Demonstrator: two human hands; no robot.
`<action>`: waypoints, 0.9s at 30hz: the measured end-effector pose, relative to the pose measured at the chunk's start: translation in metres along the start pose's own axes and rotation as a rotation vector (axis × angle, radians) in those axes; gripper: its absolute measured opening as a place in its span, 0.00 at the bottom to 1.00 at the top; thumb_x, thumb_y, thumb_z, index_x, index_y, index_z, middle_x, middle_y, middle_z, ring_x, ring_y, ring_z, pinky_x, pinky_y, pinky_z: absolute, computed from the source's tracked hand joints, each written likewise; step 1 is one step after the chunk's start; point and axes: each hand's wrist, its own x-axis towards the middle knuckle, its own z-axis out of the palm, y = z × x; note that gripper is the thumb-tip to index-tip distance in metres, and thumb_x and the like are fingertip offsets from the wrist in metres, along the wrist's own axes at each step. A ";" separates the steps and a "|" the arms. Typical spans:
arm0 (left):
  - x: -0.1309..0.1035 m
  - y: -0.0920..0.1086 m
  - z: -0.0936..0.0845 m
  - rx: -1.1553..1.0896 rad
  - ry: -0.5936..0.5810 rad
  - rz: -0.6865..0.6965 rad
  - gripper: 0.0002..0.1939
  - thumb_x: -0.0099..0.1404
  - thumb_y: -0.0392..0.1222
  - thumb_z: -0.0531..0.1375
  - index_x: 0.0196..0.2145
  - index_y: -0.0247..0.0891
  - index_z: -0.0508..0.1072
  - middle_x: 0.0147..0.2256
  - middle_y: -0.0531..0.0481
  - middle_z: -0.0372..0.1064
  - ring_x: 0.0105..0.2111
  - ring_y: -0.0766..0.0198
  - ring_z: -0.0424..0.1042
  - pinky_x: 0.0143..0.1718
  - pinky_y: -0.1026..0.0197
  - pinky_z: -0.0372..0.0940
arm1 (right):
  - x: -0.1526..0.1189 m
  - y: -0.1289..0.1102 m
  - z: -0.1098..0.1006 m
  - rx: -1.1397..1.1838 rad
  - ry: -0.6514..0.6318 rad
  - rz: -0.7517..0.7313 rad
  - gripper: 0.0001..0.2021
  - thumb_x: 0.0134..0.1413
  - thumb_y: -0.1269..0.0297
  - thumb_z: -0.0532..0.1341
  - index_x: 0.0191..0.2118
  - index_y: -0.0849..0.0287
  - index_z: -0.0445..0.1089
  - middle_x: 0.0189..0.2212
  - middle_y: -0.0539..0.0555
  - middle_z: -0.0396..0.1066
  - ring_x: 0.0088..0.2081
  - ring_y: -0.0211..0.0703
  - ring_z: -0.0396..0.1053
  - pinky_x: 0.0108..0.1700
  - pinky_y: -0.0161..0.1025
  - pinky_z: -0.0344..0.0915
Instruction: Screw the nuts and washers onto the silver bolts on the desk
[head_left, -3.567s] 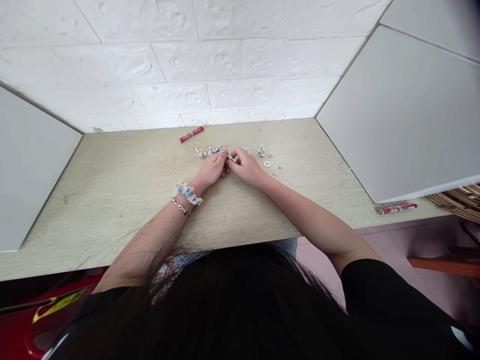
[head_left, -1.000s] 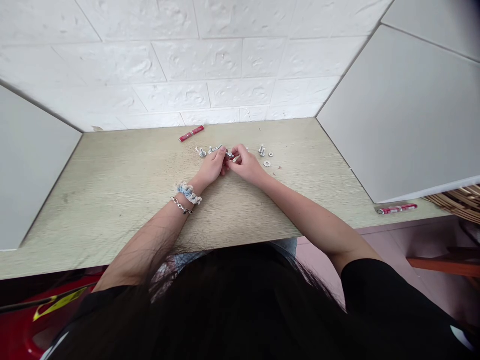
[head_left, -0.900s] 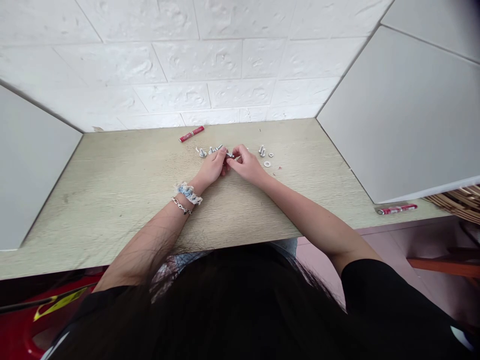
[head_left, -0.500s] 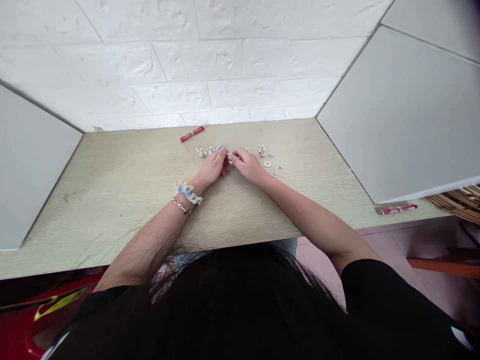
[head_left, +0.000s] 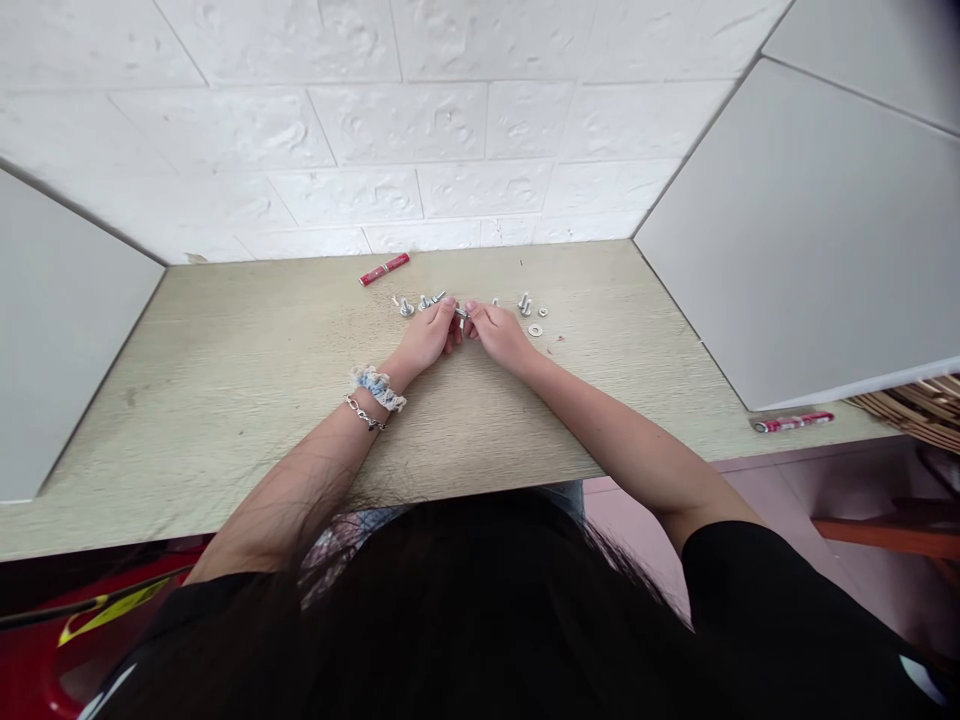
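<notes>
Both hands meet low over the tabletop (head_left: 480, 420), fingertips turned in toward each other. Thumb and fingers of the left hand (head_left: 425, 336) pinch a small metal fastener (head_left: 461, 313), and the right hand (head_left: 498, 336) pinches at its other end, so the piece sits in the narrow gap between them. Whether it is one part or several joined cannot be told, since the fingers cover much of it.

A slip seems the likeliest trouble: the grip is only at the fingertips, and a small smooth part could twist out if the two hands turn or pull out of line. If a thread is being worked inside that pinch, a tilted start could make it bind.

Loose hardware lies close by, too. Just beyond the left hand are several bolts (head_left: 406, 308); to the right of the right hand lie a pair of bolts (head_left: 524, 304), a nut (head_left: 543, 312) and a flat washer (head_left: 535, 330). A careless sweep of either hand could knock these about, and a round washer might slide or roll away.
</notes>
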 end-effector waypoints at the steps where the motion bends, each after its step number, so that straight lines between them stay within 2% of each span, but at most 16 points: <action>1: 0.000 -0.001 0.000 0.006 0.002 0.009 0.27 0.74 0.54 0.42 0.23 0.38 0.63 0.21 0.52 0.64 0.18 0.69 0.61 0.25 0.62 0.58 | 0.001 0.000 0.000 -0.004 -0.007 -0.007 0.22 0.65 0.53 0.47 0.22 0.57 0.62 0.23 0.49 0.67 0.30 0.38 0.65 0.41 0.38 0.60; 6: 0.002 -0.003 0.000 0.004 0.027 0.022 0.28 0.73 0.57 0.42 0.24 0.38 0.62 0.20 0.53 0.64 0.17 0.70 0.61 0.23 0.63 0.58 | 0.001 -0.001 -0.001 -0.036 -0.007 -0.034 0.17 0.61 0.58 0.50 0.24 0.58 0.64 0.27 0.50 0.69 0.31 0.37 0.64 0.42 0.37 0.60; 10: 0.002 -0.002 -0.001 0.026 0.034 0.026 0.30 0.73 0.60 0.40 0.23 0.38 0.61 0.17 0.54 0.61 0.16 0.69 0.60 0.22 0.63 0.58 | -0.002 -0.001 0.001 -0.013 0.067 0.000 0.06 0.52 0.61 0.58 0.34 0.57 0.64 0.33 0.48 0.69 0.27 0.33 0.63 0.37 0.36 0.61; 14: 0.002 -0.004 0.000 0.077 0.052 0.052 0.29 0.72 0.61 0.40 0.23 0.39 0.61 0.15 0.54 0.59 0.17 0.68 0.61 0.23 0.62 0.59 | -0.004 -0.002 0.002 0.005 0.101 0.054 0.17 0.45 0.59 0.64 0.41 0.56 0.62 0.37 0.48 0.68 0.26 0.32 0.63 0.35 0.36 0.61; 17: 0.003 -0.007 0.000 0.059 0.038 0.074 0.31 0.72 0.63 0.40 0.22 0.39 0.61 0.16 0.53 0.61 0.17 0.68 0.61 0.23 0.62 0.59 | -0.003 -0.002 0.002 0.008 0.108 0.053 0.13 0.52 0.52 0.60 0.34 0.57 0.63 0.32 0.48 0.68 0.28 0.35 0.64 0.37 0.37 0.61; 19: 0.003 -0.008 0.001 0.041 0.028 0.087 0.31 0.71 0.65 0.40 0.23 0.38 0.62 0.18 0.53 0.63 0.16 0.69 0.61 0.22 0.62 0.59 | -0.002 0.000 0.002 0.014 0.092 0.048 0.17 0.60 0.50 0.52 0.28 0.57 0.62 0.26 0.49 0.67 0.29 0.37 0.64 0.38 0.37 0.61; 21: 0.003 -0.009 0.001 0.041 0.026 0.094 0.32 0.70 0.66 0.40 0.24 0.38 0.63 0.18 0.53 0.64 0.16 0.69 0.61 0.22 0.62 0.59 | 0.000 0.002 0.003 0.025 0.072 0.048 0.23 0.63 0.49 0.46 0.23 0.57 0.61 0.22 0.49 0.65 0.29 0.38 0.65 0.39 0.38 0.61; 24: 0.003 -0.008 0.001 0.070 0.027 0.091 0.31 0.71 0.65 0.40 0.24 0.38 0.63 0.19 0.53 0.64 0.17 0.68 0.62 0.24 0.61 0.60 | 0.003 0.003 0.004 0.024 0.052 0.034 0.24 0.64 0.50 0.46 0.22 0.57 0.61 0.21 0.50 0.66 0.28 0.38 0.65 0.40 0.38 0.61; 27: 0.004 -0.008 0.000 0.085 0.038 0.076 0.30 0.72 0.62 0.40 0.23 0.39 0.62 0.19 0.52 0.64 0.17 0.68 0.63 0.25 0.61 0.61 | 0.003 0.001 0.003 -0.019 0.051 0.018 0.19 0.62 0.53 0.49 0.24 0.57 0.61 0.22 0.49 0.66 0.29 0.38 0.64 0.39 0.38 0.60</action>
